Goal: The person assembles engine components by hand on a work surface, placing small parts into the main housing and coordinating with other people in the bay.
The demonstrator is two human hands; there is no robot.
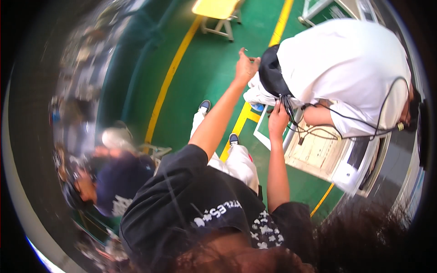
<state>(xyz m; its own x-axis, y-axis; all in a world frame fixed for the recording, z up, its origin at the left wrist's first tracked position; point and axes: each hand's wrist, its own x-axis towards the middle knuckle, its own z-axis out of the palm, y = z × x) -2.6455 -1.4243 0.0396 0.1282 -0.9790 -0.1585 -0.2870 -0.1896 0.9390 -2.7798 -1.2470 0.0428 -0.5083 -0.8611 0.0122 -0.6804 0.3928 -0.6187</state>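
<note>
The black cables (287, 102) bunch beside the waist of a stooping co-worker (341, 63), just below some black fabric (271, 75). I see the right hand (278, 120) pinching that bunch; the left hand (247, 69) has its fingers spread near the fabric, though blur may hide something small. One part is gathered; loose loops hang over the wooden board (314, 152), so I judge the gathering unfinished.

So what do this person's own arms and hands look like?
The left hand and right hand are bare, with no gloves visible. Short black fabric sleeves leave the forearms uncovered; they belong to a black T-shirt with white lettering and white flower-like shapes.
</note>
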